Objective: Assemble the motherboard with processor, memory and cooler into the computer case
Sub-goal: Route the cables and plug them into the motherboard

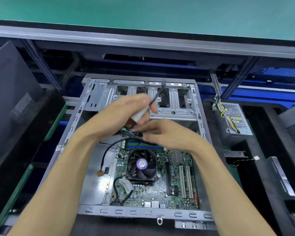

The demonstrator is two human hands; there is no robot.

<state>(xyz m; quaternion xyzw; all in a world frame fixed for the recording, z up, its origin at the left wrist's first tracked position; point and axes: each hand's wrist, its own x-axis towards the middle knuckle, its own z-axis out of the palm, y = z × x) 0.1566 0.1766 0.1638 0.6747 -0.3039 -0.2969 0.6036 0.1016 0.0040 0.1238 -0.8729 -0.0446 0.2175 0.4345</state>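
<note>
The open metal computer case [85, 169] lies flat in front of me. Inside it sits the green motherboard [153, 193], with a black cooler fan [142, 165] and blue and green memory slots [143, 147]. My left hand [124, 116] is raised over the board's far edge and pinches a black cable with a white tag [140, 114]. My right hand [162, 133] has its fingertips at small connectors [126, 131] on the board's top edge; what it pinches there is hidden. A loose black cable with an orange plug [99, 173] curves over the case floor on the left.
A grey power supply [233, 123] with yellow wires stands on black foam to the right. A dark case panel [12, 99] leans at the left. The drive cage [160, 99] fills the case's far end. A small white plug on a cable [256, 157] lies to the right.
</note>
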